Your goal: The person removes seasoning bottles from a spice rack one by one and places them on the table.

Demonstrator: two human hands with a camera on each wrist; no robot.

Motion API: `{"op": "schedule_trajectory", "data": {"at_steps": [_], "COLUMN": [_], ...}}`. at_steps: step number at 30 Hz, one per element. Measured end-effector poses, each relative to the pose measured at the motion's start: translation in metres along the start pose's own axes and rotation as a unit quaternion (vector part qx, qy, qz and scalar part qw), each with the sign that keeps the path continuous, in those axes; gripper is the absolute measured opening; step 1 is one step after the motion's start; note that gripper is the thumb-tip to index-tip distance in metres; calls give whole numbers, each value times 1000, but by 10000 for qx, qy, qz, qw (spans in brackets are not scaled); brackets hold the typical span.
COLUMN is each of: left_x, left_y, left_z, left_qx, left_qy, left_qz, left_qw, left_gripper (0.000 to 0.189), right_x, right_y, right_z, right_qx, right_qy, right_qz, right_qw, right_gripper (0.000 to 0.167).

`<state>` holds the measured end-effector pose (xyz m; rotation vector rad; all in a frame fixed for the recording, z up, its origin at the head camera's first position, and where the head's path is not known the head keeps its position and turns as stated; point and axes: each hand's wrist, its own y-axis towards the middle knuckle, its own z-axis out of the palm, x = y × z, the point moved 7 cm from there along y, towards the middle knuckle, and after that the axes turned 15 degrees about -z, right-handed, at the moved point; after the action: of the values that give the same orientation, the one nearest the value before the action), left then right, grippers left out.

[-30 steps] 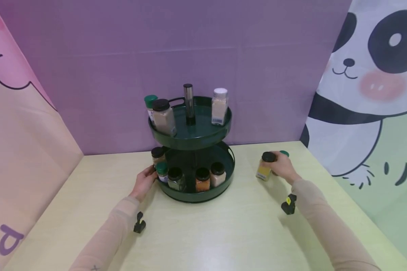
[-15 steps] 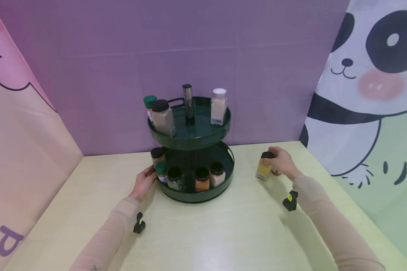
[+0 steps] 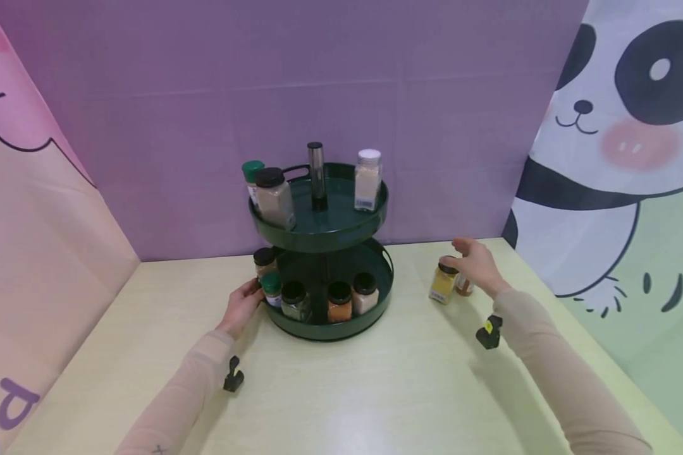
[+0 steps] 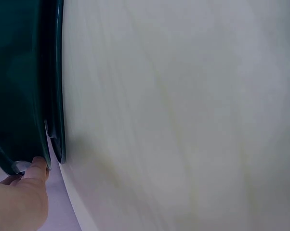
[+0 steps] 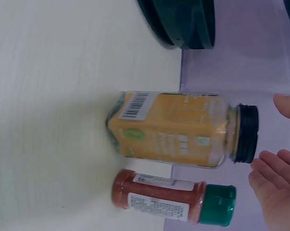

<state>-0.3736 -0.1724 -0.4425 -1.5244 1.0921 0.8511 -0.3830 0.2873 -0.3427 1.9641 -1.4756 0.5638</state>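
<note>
In the head view, my left hand (image 3: 241, 309) grips the left rim of the lower tier (image 3: 319, 331) of a dark green two-tier spice rack; the left wrist view shows the thumb over the edge of the green tray (image 4: 15, 86). My right hand (image 3: 478, 270) hovers at the black lid of a square spice jar (image 3: 441, 289) filled with yellow powder, which stands on the table. Seen from the right wrist, fingers (image 5: 277, 175) and thumb are spread just off that lid. Beside it stands a slim red-brown spice bottle (image 5: 157, 195) with a green cap.
On the upper tier (image 3: 313, 237) stand a white-capped jar (image 3: 367, 180), a black-lidded jar (image 3: 276, 202) and a green-capped bottle (image 3: 253, 174). Several jars sit in the lower tier, including an orange one (image 3: 339, 304). A purple backdrop (image 3: 205, 158) hangs behind the table (image 3: 347, 398).
My right hand has let go of the yellow spice jar, its fingers spreading and lifting off the lid. The red-brown bottle shows more behind it. My left hand has stayed on the rack.
</note>
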Motion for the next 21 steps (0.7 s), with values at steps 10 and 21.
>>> {"op": "schedule_trajectory", "data": {"at_steps": [10,21], "left_x": [0,1], "left_y": [-1,0], "left_z": [0,1], "left_qx": [45,65], "left_qy": [-66,-56], "left_qz": [-36,-20], "left_qw": [10000,10000], "left_gripper": [52,53], "right_x": [23,46], "right_y": [3,2], "right_z": [-6,9], "right_qx": [-113,166], "right_qy": [129,271], "right_qz": [-280,-596], "right_qw": [9995,9977], "right_gripper": [69,67]}}
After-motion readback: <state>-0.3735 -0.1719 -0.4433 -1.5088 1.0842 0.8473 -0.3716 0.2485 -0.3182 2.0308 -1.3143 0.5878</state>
